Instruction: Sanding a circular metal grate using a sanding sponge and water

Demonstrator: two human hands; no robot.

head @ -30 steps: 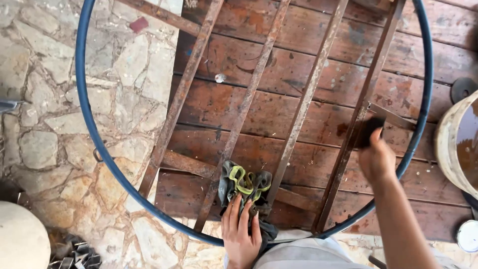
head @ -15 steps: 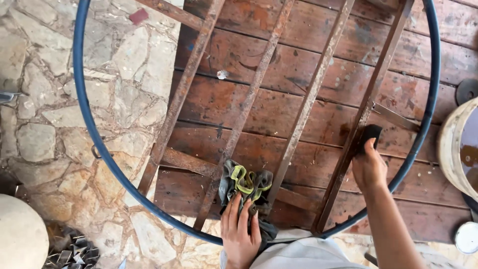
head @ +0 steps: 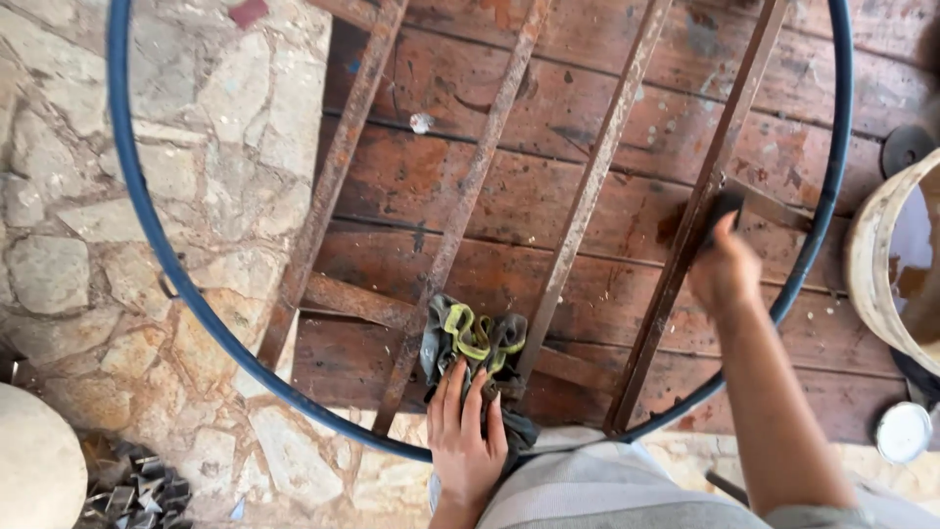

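a round metal frame with a blue hoop (head: 147,230) and rusty bars is being viewed from above, laid across a worn reddish wooden platform (head: 548,196) and partly over a stone floor (head: 88,196). a small dark brush (head: 723,208) is being gripped in the right hand (head: 727,274), whose fingers are being kept curled tightly around it, and the brush is being pressed against one of the rusty bars (head: 700,211) at the right side of the frame, close to the blue hoop. the left hand (head: 466,436) is being laid flat with its fingers stretched out, so nothing is being grasped by it; its fingertips are being rested on a crumpled grey and yellow-green glove (head: 472,343), which is being held down over the lower rusty bars near the bottom of the hoop. the two hands are being kept well apart, with a diagonal bar between them.

a small pale cap (head: 421,122) is being seen lying on the wooden boards between two bars, higher up. a pale round bucket (head: 876,269) is being cut off by the right edge, just outside the hoop, and a small white lid (head: 903,432) is being seen below it. at the lower left corner a pale rounded object (head: 34,470) and a heap of small dark metal pieces (head: 137,490) are being shown on the stone.
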